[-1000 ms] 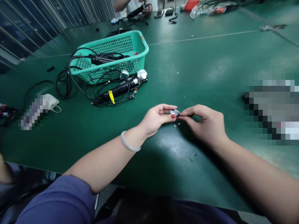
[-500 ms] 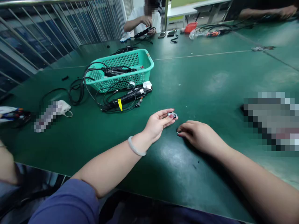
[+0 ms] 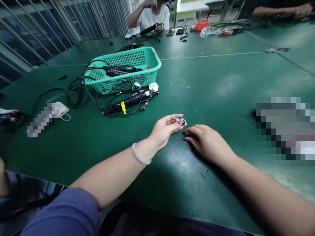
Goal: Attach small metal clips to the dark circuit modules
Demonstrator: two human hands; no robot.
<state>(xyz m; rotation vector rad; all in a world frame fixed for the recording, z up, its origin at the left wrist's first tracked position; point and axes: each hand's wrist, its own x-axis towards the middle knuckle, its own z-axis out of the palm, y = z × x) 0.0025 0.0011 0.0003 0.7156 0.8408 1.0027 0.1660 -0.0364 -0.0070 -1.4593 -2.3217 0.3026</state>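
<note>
Between the thumb and fingers of my left hand (image 3: 164,128) is a small silvery and dark part (image 3: 181,121), too small to name. A pale bangle (image 3: 140,154) circles that wrist. Just to the right, low over the table, my right hand (image 3: 209,141) has its thumb and fingertips curled together. A tiny shiny bit (image 3: 187,134) shows at those fingertips; its kind cannot be made out. The two hands are close but apart. Beyond my left hand lies a black hand-held device (image 3: 133,101) with a coiled cable and a yellow tag.
A turquoise basket (image 3: 157,64) holds another black device and cables. To the left lies a white blurred object (image 3: 60,110) with a loop. A large pixelated item (image 3: 287,124) sits at right. Across the green table (image 3: 209,85), a person (image 3: 154,19) handles a black device.
My right hand has shifted slightly up and left, nearer my left hand. The person opposite has raised one hand from the device. The view has turned a little.
</note>
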